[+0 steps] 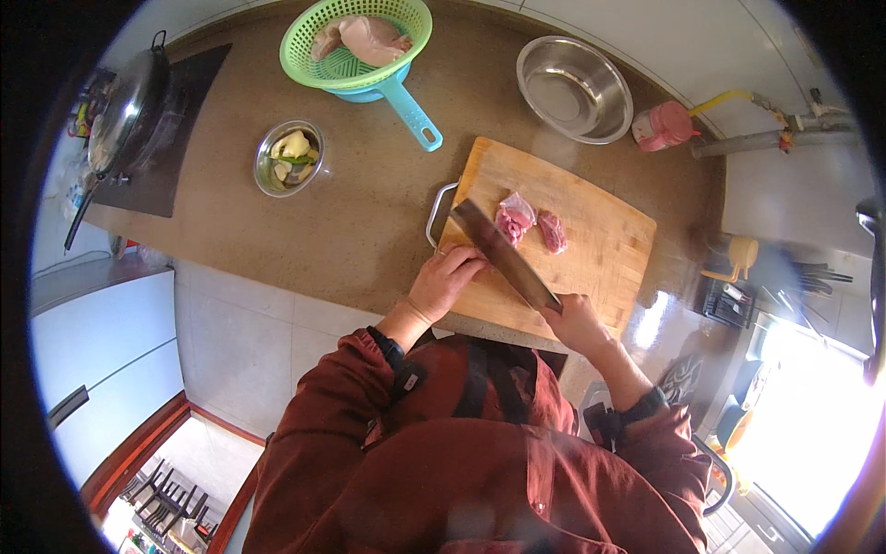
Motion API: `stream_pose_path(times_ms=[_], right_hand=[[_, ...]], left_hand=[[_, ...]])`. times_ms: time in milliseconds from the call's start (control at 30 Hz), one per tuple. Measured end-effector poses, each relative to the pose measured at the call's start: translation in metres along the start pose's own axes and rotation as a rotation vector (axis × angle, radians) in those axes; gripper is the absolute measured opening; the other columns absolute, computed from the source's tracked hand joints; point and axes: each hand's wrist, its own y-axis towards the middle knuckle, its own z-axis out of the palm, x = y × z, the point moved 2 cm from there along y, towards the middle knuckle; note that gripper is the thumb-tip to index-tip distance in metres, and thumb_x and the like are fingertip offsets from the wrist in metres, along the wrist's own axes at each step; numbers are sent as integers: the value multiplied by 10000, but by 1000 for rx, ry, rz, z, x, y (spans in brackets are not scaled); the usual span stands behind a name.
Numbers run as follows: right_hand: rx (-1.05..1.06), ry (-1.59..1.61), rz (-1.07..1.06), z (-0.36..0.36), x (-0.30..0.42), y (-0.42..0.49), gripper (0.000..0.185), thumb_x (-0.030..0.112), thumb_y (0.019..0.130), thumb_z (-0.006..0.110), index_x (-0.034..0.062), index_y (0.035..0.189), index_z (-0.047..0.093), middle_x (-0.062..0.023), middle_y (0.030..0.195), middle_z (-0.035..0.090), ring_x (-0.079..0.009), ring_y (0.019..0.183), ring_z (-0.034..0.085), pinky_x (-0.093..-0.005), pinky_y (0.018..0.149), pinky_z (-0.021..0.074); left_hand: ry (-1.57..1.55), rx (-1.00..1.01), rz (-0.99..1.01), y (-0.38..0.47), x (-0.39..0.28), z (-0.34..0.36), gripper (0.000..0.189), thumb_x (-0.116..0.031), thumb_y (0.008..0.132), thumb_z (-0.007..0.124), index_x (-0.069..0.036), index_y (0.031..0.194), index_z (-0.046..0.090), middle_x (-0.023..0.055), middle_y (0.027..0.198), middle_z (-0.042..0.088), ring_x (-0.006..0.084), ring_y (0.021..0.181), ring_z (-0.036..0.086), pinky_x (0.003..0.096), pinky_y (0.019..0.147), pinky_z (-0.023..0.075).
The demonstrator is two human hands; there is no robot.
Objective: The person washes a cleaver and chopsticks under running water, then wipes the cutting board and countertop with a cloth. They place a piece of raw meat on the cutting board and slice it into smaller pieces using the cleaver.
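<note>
My right hand (576, 322) grips the handle of a cleaver (509, 260). Its broad blade slants up and left across a wooden cutting board (602, 228). At the board's near left part, my left hand (448, 277) has its fingers bunched together beside the blade. Whatever lies under those fingertips is mostly hidden. Just beyond the blade rests a piece of raw meat (516, 213), its lower end partly covered by the cleaver. A smaller strip of red meat (552, 232) lies to its right.
A green colander (294, 59) holding raw meat (374, 41) sits over a blue handled strainer (408, 111). Left of the board is a small metal bowl (260, 170) with ginger-like pieces. A steel basin (574, 104) and a pink-lidded container (664, 126) stand behind. A lidded pan (124, 104) occupies the cooktop.
</note>
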Motion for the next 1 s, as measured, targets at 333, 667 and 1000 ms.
stream_pose_path(times_ms=[333,667,1000], right_hand=[[-60,107,-100,-4,-1,-28,275,126,834,514,10,1068,599,-286,749,581,-438,728,587,-458,675,498],[11,-28,-153,-9,-9,-30,284,116,828,515,29,1087,594,-273,792,601,-426,753,597,-462,704,500],[135,-89,-61,-10,-2,-20,306,136,850,481,16,1118,567,-274,813,607,-438,776,596,-466,711,507]], left_hand=[[-143,-42,-107,-10,6,8,235,-88,730,585,-89,962,626,41,1002,564,225,908,588,323,740,512],[7,-12,15,-10,4,4,256,-93,743,558,-93,988,632,38,997,578,213,965,563,319,815,494],[27,-3,16,-7,4,3,224,-94,721,590,-81,940,639,39,974,577,211,961,553,322,802,493]])
